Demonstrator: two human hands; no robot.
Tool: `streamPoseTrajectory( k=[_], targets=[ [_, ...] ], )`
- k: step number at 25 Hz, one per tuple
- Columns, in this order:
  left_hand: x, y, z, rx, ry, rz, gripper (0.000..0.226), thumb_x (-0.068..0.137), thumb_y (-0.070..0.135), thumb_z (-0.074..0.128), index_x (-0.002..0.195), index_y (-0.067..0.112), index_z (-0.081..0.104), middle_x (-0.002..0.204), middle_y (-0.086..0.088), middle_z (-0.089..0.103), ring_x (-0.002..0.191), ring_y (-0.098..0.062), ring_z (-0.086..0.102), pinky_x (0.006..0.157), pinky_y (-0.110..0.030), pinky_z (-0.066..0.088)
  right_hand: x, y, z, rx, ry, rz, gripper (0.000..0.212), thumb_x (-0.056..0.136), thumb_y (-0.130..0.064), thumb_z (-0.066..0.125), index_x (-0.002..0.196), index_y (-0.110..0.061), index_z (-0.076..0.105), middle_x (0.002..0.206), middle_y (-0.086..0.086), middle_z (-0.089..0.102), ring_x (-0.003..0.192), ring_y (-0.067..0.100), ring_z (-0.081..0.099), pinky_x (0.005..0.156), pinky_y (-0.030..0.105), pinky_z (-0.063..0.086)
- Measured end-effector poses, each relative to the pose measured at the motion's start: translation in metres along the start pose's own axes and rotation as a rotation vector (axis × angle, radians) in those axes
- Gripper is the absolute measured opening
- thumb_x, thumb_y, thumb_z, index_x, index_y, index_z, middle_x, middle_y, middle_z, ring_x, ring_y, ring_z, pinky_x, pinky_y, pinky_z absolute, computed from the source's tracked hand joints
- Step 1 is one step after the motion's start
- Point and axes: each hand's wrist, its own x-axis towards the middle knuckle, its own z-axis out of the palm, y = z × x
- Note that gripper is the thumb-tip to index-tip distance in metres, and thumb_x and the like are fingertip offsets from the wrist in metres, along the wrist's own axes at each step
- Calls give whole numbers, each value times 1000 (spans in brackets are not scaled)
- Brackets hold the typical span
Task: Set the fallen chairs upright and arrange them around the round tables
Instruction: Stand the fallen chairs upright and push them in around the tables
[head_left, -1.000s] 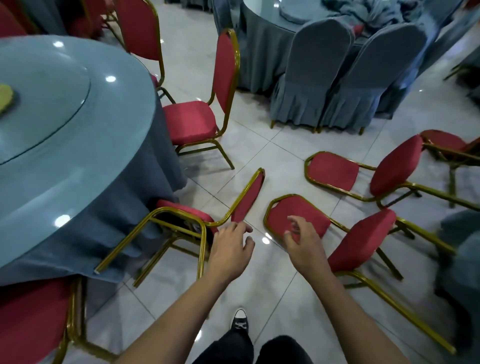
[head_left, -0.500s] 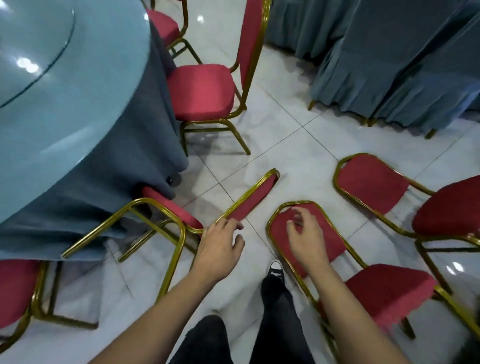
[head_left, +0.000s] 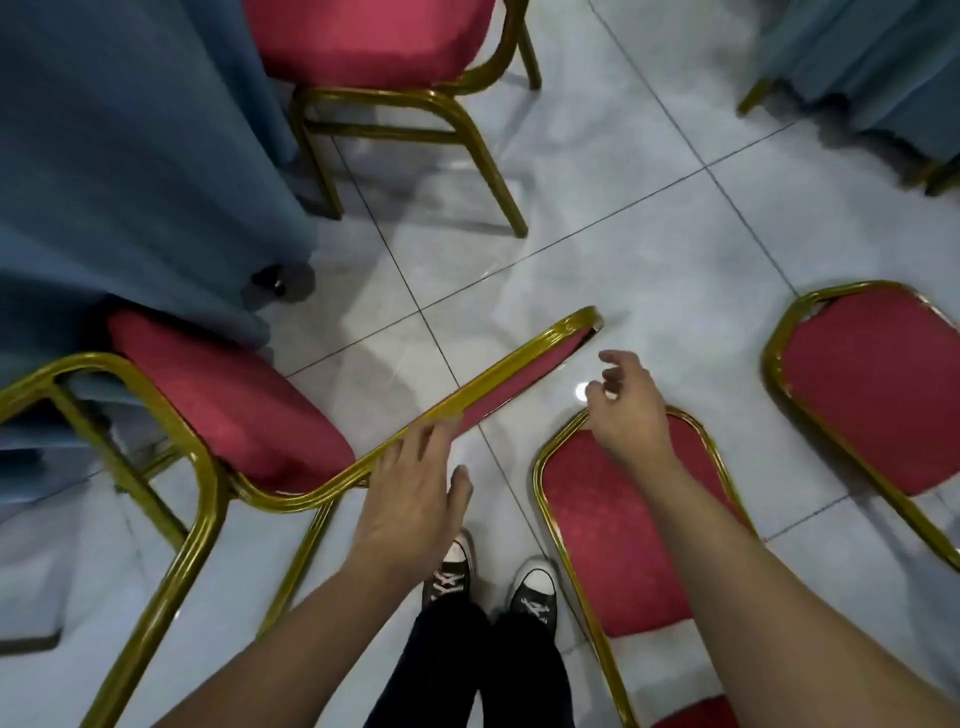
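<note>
A fallen red chair with a gold frame (head_left: 228, 410) lies on its side at the left, its seat under the blue tablecloth (head_left: 130, 171) and its backrest rail (head_left: 519, 364) stretching right across the floor. My left hand (head_left: 410, 493) hovers over that gold rail with fingers spread, touching or almost touching it. My right hand (head_left: 628, 405) floats beyond the backrest's far end with fingers loosely bent, holding nothing. A second fallen chair (head_left: 623, 530) lies under my right forearm. A third fallen chair's backrest (head_left: 872, 389) lies at the right.
An upright red chair (head_left: 374, 36) stands at the top next to the tablecloth. Covered blue chairs (head_left: 872, 62) fill the top right corner. My two black sneakers (head_left: 493, 577) stand between the fallen chairs. Shiny grey floor tiles (head_left: 649, 260) spread through the middle.
I have bent down closer to the floor. Both hands have dropped toward the leftmost fallen chair's backrest, the left reaching its gold rail and the right moving toward its far end.
</note>
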Motion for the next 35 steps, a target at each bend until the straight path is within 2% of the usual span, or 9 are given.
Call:
streamPoseTrajectory(
  k=[3, 6, 9, 14, 19, 23, 26, 32, 35],
  targets=[
    [57, -39, 58, 126, -13, -61, 62, 104, 35, 43, 159, 27, 15, 158, -5, 29, 142, -29, 32, 119, -48, 27, 78, 33, 32, -107, 81, -66, 55, 93, -7, 51, 146, -17, 41, 133, 17, 51, 120, 32, 53, 97, 38, 42],
    [81, -69, 97, 257, 62, -95, 56, 104, 36, 43, 155, 24, 25, 144, -6, 47, 131, -30, 46, 113, -51, 31, 135, 57, 53, -246, 57, -158, 63, 92, -2, 50, 151, -19, 36, 139, 20, 47, 123, 39, 49, 99, 40, 40],
    [86, -77, 111, 344, 225, -72, 38, 101, 36, 50, 136, 22, 47, 115, -5, 59, 101, -29, 59, 98, -49, 39, 172, 70, 58, -411, 60, -292, 47, 93, -4, 57, 138, -10, 49, 124, 25, 57, 112, 45, 55, 87, 45, 44],
    [74, -68, 95, 310, 64, -162, 34, 106, 40, 35, 139, 29, 36, 122, 2, 52, 110, -23, 54, 97, -41, 36, 171, 62, 30, -561, -48, -432, 17, 92, -9, 63, 107, -11, 54, 92, 17, 63, 84, 43, 60, 70, 42, 46],
    [15, -36, 33, 176, -58, -208, 29, 106, 37, 41, 134, 31, 38, 121, 3, 55, 106, -24, 55, 92, -40, 41, 93, 37, -39, -658, -73, -550, 21, 91, -6, 64, 105, -14, 51, 94, 10, 62, 84, 38, 59, 100, 60, 37],
    [-50, 4, -19, 158, -21, -204, 32, 105, 34, 46, 136, 31, 38, 125, 5, 56, 112, -22, 56, 96, -39, 40, 9, -23, -127, -600, -14, -652, 29, 87, -1, 68, 105, -17, 52, 100, 10, 63, 81, 17, 42, 97, 66, 38],
    [-111, 28, -69, 104, 37, -246, 34, 102, 30, 51, 135, 31, 42, 123, 5, 58, 113, -24, 55, 95, -41, 40, -68, -90, -188, -592, -60, -713, 33, 83, -2, 74, 105, -18, 56, 101, 8, 64, 92, 25, 54, 105, 66, 32],
    [-233, 30, -145, 14, 113, -393, 42, 95, 25, 61, 135, 32, 48, 125, 4, 55, 115, -25, 55, 92, -42, 45, -228, -193, -233, -580, -204, -960, 40, 58, -3, 91, 88, -14, 68, 82, 2, 59, 79, 29, 54, 68, 45, 46],
    [-292, 42, -181, -63, 215, -222, 51, 87, 33, 65, 135, 31, 48, 124, 9, 55, 111, -19, 54, 92, -36, 44, -312, -212, -210, -587, -252, -1077, 39, 54, -8, 93, 83, -15, 68, 81, 0, 56, 77, 28, 54, 61, 38, 40]
  ],
)
